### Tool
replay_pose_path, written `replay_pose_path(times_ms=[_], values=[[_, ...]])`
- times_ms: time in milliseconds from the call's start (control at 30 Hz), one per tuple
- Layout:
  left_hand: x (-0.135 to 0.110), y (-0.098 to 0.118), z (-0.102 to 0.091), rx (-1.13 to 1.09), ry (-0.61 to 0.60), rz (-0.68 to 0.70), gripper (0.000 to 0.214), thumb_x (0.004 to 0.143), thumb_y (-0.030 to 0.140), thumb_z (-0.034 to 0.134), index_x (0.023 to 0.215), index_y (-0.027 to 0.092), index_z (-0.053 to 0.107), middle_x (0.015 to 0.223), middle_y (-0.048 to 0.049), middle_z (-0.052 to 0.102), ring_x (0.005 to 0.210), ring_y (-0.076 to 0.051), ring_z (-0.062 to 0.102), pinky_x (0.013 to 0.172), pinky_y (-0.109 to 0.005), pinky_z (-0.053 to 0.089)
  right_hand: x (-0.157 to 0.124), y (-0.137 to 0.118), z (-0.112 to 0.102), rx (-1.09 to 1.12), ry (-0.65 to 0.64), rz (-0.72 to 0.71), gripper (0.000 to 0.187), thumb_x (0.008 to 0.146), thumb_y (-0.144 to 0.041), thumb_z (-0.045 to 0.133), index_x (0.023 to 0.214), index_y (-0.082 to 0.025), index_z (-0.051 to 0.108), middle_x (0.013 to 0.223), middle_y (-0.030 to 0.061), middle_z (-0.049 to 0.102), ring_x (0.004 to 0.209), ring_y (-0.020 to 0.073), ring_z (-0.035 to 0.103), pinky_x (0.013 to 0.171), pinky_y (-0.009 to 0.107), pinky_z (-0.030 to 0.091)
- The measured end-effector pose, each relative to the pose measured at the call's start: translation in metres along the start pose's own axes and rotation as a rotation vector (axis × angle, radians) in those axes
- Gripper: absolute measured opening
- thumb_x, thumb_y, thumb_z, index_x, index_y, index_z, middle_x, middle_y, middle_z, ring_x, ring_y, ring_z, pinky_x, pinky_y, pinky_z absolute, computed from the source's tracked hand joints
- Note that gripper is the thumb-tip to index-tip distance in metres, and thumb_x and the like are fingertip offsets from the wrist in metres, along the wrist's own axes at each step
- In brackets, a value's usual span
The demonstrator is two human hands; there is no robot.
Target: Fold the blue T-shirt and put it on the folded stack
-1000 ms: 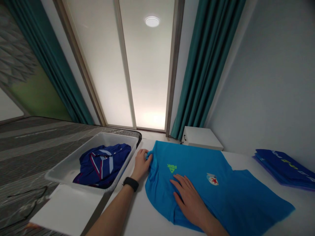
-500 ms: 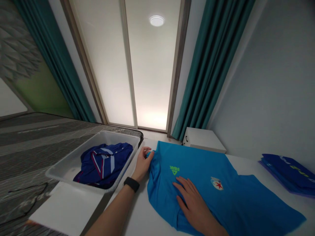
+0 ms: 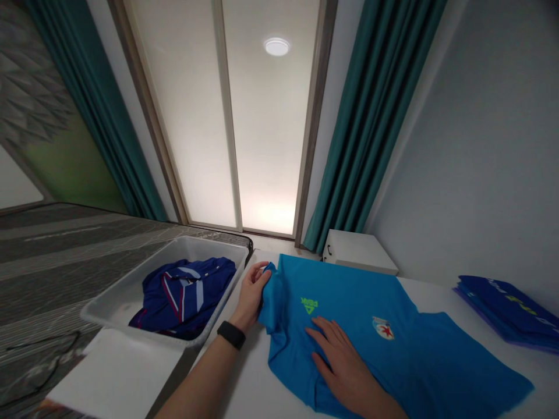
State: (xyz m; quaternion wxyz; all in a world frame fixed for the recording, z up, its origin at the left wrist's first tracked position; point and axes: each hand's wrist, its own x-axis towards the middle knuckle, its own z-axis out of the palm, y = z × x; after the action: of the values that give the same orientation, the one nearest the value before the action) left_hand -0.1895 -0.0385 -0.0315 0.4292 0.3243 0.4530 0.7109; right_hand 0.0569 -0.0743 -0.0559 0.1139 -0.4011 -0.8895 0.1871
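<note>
A bright blue T-shirt (image 3: 375,343) with a green logo and a red star badge lies spread on the white table (image 3: 255,390). My left hand (image 3: 253,291), a black watch on its wrist, is closed on the shirt's left edge and holds that fold lifted off the table. My right hand (image 3: 343,361) lies flat on the shirt with fingers spread, just below the green logo.
A grey plastic bin (image 3: 131,297) holding a crumpled navy garment (image 3: 186,297) stands left of the shirt. A stack of folded dark blue shirts (image 3: 510,311) lies at the table's right end. A white cabinet (image 3: 360,253) sits behind, before teal curtains (image 3: 371,116).
My left hand has lifted the shirt's left edge and drawn it slightly inward, so the fold stands up. My right hand stays pressed on the shirt.
</note>
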Motion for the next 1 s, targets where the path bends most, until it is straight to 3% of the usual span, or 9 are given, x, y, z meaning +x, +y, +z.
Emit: replay_pose_path(times_ms=[100,200,367,467,600,700,867,933,1000], values=[[0.0,-0.002,0.002,-0.08,-0.043,-0.036,0.045,0.067,0.034,0.081,0.104,0.018,0.061,0.079,0.0016,0.065,0.064,-0.01,0.06,0.057,-0.019,0.047,0.009,-0.013,-0.01,0.106,0.045,0.008,0.044,0.097,-0.036,0.04,0.138,-0.025,0.052,0.144,0.0067,0.05,0.136,0.0239,0.041,0.118,0.046,0.026],[-0.002,-0.004,0.005,-0.097,-0.102,-0.083,0.047,0.067,0.035,0.082,0.104,0.02,0.057,0.074,0.0045,0.062,0.058,-0.009,0.057,0.052,-0.018,0.046,0.027,-0.027,-0.015,0.265,0.112,0.025,0.057,0.093,-0.035,0.047,0.148,-0.024,0.037,0.15,0.0073,0.043,0.139,0.0239,0.037,0.117,0.044,0.028],[-0.007,-0.007,0.007,-0.117,-0.216,-0.141,0.049,0.072,0.035,0.081,0.111,0.021,0.055,0.079,0.0028,0.064,0.062,-0.009,0.061,0.055,-0.018,0.05,0.063,-0.035,-0.001,0.428,0.194,0.048,0.084,0.082,-0.032,0.061,0.154,-0.022,0.021,0.156,0.0083,0.033,0.142,0.0248,0.032,0.115,0.044,0.03],[-0.009,-0.008,0.008,-0.166,-0.284,-0.223,0.048,0.076,0.035,0.077,0.117,0.022,0.056,0.087,-0.0008,0.067,0.072,-0.012,0.067,0.064,-0.022,0.054,0.079,-0.031,0.006,0.486,0.334,0.092,0.064,0.087,-0.03,0.052,0.149,-0.022,0.035,0.147,0.0089,0.047,0.132,0.025,0.048,0.11,0.043,0.038],[-0.01,-0.007,0.01,-0.205,-0.302,-0.272,0.05,0.076,0.032,0.076,0.12,0.02,0.057,0.096,-0.0051,0.069,0.084,-0.018,0.07,0.078,-0.031,0.056,0.091,-0.017,-0.002,0.557,0.448,0.114,0.041,0.091,-0.032,0.042,0.125,-0.019,0.06,0.126,0.0093,0.065,0.114,0.0248,0.06,0.1,0.041,0.046],[-0.006,-0.009,0.009,-0.12,-0.248,-0.178,0.048,0.078,0.036,0.071,0.119,0.017,0.055,0.097,-0.0079,0.07,0.084,-0.021,0.071,0.079,-0.036,0.056,0.094,-0.002,-0.013,0.555,0.416,0.17,0.039,0.092,-0.032,0.038,0.119,-0.02,0.062,0.118,0.0086,0.068,0.104,0.0233,0.064,0.089,0.037,0.05],[0.005,-0.018,-0.002,0.166,-0.018,0.049,0.027,0.08,0.035,0.059,0.098,0.015,0.06,0.072,-0.0011,0.067,0.065,-0.014,0.064,0.065,-0.027,0.049,0.092,0.023,-0.021,0.291,0.168,0.308,0.048,0.095,-0.033,0.035,0.139,-0.018,0.046,0.09,0.0065,0.071,0.08,0.0213,0.067,0.072,0.031,0.048],[0.009,-0.021,-0.006,0.274,0.013,0.1,0.024,0.08,0.033,0.055,0.095,0.015,0.06,0.069,-0.0003,0.065,0.066,-0.014,0.062,0.063,-0.026,0.047,0.09,0.026,-0.021,0.163,0.1,0.341,0.053,0.097,-0.04,0.033,0.144,-0.016,0.04,0.09,0.0085,0.071,0.084,0.0239,0.067,0.074,0.033,0.046],[0.011,-0.024,-0.008,0.387,0.011,0.154,0.023,0.082,0.033,0.051,0.094,0.016,0.061,0.07,-0.001,0.065,0.067,-0.016,0.061,0.064,-0.027,0.046,0.087,0.024,-0.018,0.047,0.066,0.34,0.06,0.097,-0.049,0.034,0.145,-0.013,0.037,0.107,0.0141,0.069,0.1,0.0283,0.064,0.082,0.037,0.044]])
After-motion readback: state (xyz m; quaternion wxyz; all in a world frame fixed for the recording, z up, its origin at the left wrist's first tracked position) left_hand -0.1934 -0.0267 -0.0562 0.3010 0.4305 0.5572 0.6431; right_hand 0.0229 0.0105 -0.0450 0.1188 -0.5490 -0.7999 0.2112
